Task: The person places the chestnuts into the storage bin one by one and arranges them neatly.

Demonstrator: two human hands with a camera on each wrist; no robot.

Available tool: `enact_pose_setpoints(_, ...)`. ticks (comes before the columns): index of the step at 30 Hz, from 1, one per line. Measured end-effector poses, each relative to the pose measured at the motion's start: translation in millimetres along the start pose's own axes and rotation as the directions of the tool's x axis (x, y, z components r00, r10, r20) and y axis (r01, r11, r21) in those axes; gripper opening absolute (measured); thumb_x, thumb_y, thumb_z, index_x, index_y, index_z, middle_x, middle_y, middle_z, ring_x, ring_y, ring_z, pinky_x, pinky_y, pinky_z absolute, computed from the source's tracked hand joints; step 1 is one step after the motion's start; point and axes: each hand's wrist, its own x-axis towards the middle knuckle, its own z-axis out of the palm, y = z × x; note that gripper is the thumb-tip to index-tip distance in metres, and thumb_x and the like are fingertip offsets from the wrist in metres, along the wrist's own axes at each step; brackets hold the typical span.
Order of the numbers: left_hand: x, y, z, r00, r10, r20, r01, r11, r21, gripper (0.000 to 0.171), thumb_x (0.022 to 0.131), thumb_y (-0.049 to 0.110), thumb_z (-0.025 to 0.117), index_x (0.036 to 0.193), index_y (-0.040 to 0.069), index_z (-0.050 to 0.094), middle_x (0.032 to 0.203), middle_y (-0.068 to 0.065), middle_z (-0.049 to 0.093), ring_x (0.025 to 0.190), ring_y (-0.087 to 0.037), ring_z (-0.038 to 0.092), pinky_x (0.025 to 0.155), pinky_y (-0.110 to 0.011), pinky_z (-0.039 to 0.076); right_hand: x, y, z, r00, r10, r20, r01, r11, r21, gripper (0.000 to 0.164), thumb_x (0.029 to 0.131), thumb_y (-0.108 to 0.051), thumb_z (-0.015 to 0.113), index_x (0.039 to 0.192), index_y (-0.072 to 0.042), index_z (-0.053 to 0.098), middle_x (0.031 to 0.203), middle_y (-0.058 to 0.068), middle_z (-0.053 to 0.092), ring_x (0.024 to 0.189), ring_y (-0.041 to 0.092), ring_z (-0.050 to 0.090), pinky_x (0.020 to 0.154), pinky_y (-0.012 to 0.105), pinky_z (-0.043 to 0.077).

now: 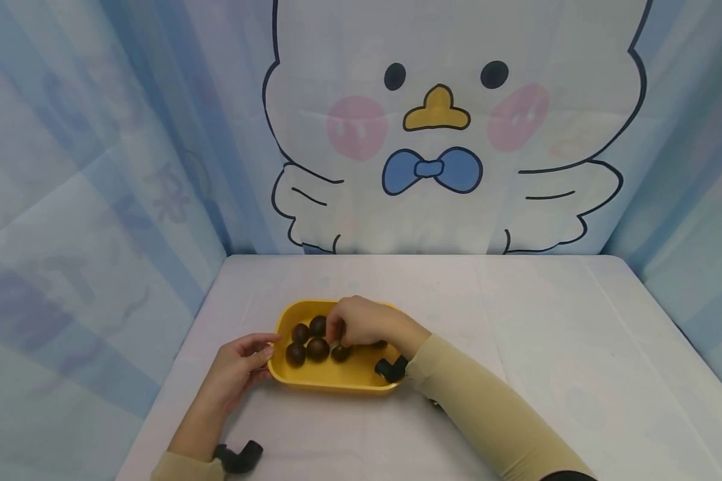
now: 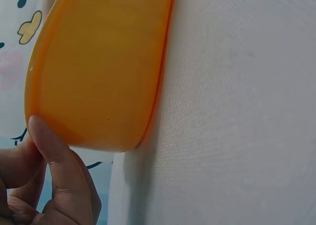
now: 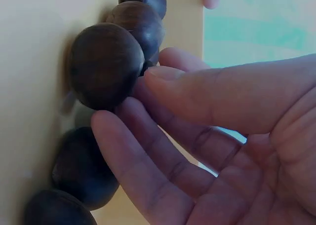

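A yellow tray [image 1: 351, 384] stands on the table, with several round dark-brown chestnuts [image 1: 318, 349] grouped mostly in its left half. My left hand [image 1: 237, 367] grips the tray's left end by the rim; in the left wrist view its fingertips [image 2: 44, 131] lie against the tray wall [image 2: 98, 77]. My right hand [image 1: 361, 321] reaches over the tray from the right with curled fingers. In the right wrist view, thumb and fingertips meet at the side of one chestnut [image 3: 106, 66]. More chestnuts [image 3: 85, 168] lie close around it. The right hand hides part of the tray.
The tray rests on a white-covered table [image 1: 553, 334]. Behind the table hangs a curtain [image 1: 439, 220] printed with a cartoon bird, and blue curtains [image 1: 84, 234] flank it. A small dark object [image 1: 435, 403] shows partly under the right sleeve. Black wrist devices [image 1: 241, 457] sit on both arms.
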Motion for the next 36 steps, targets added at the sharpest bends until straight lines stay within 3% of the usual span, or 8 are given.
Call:
enact_pose_setpoints(9, 0.8, 0.3, 1.0, 1.000, -0.008, -0.002, 0.008, 1.000, -0.015, 0.032, 0.104, 0.004, 0.067, 0.136, 0.000, 0.070, 0.109, -0.003, 0.068, 0.082, -0.017, 0.066, 0.070, -0.024, 0.063, -7.2, -1.8, -6.9, 1.000, 0.022, 0.010, -0.022, 0.998, 0.051, 0.025, 0.088, 0.007, 0.077, 0.099, -0.015, 0.082, 0.096, -0.003, 0.078, 0.085, 0.011, 0.068, 0.075, 0.024, 0.061)
enact_pose_setpoints(17, 0.6, 0.3, 1.6, 1.000, -0.011, -0.006, 0.011, 1.000, -0.027, 0.032, 0.104, 0.003, 0.067, 0.136, -0.001, 0.070, 0.106, -0.002, 0.067, 0.080, -0.017, 0.065, 0.068, -0.024, 0.063, -13.7, 0.1, -12.7, 0.999, 0.036, 0.036, -0.040, 0.992, 0.122, 0.015, 0.094, 0.001, 0.075, 0.100, -0.011, 0.080, 0.088, -0.002, 0.073, 0.077, 0.014, 0.067, 0.070, 0.027, 0.061)
enact_pose_setpoints(27, 0.9, 0.3, 1.1, 1.000, -0.012, -0.003, 0.012, 0.999, -0.032, 0.031, 0.104, 0.004, 0.067, 0.135, -0.001, 0.071, 0.106, -0.001, 0.068, 0.079, -0.016, 0.066, 0.068, -0.024, 0.063, -15.8, -1.5, -11.6, 0.998, 0.002, 0.067, -0.010, 0.992, 0.128, 0.013, 0.094, -0.002, 0.079, 0.101, -0.012, 0.080, 0.097, 0.002, 0.078, 0.088, 0.013, 0.067, 0.079, 0.026, 0.059)
enact_pose_setpoints(36, -0.4, -0.4, 0.6, 1.000, -0.002, -0.002, 0.002, 0.999, -0.032, 0.032, 0.104, 0.004, 0.068, 0.136, -0.001, 0.070, 0.105, -0.001, 0.067, 0.078, -0.015, 0.065, 0.068, -0.024, 0.063, -24.4, 1.8, -19.0, 0.998, 0.018, 0.062, -0.028, 0.984, 0.175, 0.017, 0.097, -0.001, 0.074, 0.110, -0.010, 0.081, 0.102, -0.002, 0.077, 0.090, 0.017, 0.073, 0.078, 0.031, 0.065)
